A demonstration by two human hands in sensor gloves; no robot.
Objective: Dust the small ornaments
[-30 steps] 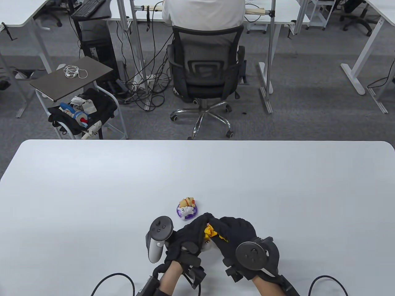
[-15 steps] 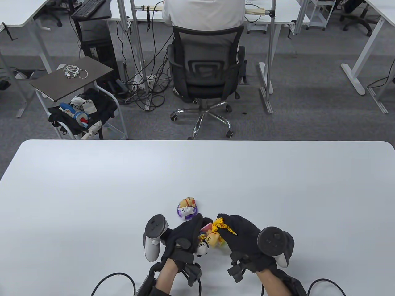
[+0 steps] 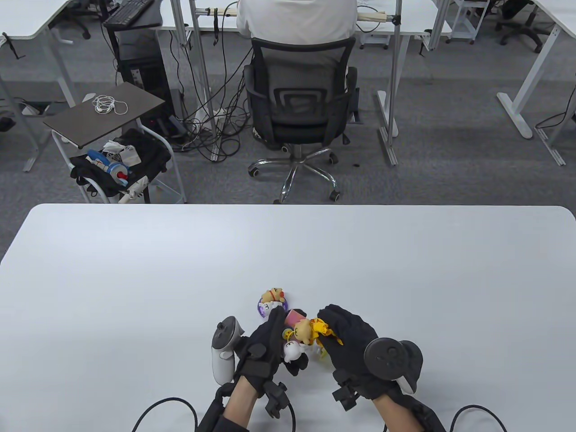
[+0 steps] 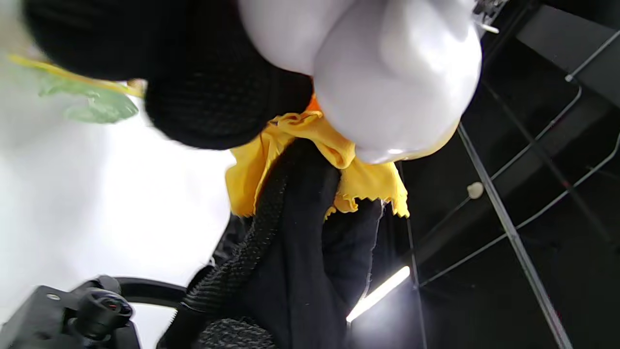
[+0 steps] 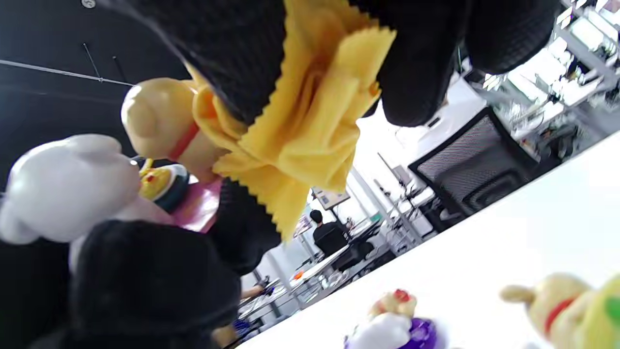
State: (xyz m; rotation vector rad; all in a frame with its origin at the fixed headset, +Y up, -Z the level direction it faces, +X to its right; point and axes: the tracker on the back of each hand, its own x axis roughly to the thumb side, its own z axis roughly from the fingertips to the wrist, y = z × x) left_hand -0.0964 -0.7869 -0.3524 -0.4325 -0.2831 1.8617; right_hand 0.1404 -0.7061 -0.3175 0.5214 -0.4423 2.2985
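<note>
My left hand (image 3: 282, 338) grips a small ornament (image 3: 298, 334) with a tan bear, a white figure and a pink base, held just above the table. My right hand (image 3: 336, 329) pinches a crumpled yellow cloth (image 3: 322, 329) and presses it against the tan bear. The right wrist view shows the cloth (image 5: 310, 126) on the bear (image 5: 160, 121), beside the white figure (image 5: 63, 189). The left wrist view shows the white figure (image 4: 387, 72) and the cloth (image 4: 290, 145) close up. A second ornament (image 3: 272, 303) with a purple base stands on the table just beyond my hands.
The white table (image 3: 135, 279) stretches wide on both sides and beyond. A third small figure with a red collar and green part (image 5: 557, 305) lies on the table by my right hand. An office chair (image 3: 299, 103) with a seated person stands past the far edge.
The left hand has turned the held ornament so the bear and white figure face up. The right hand has swung right and brought the cloth onto the bear.
</note>
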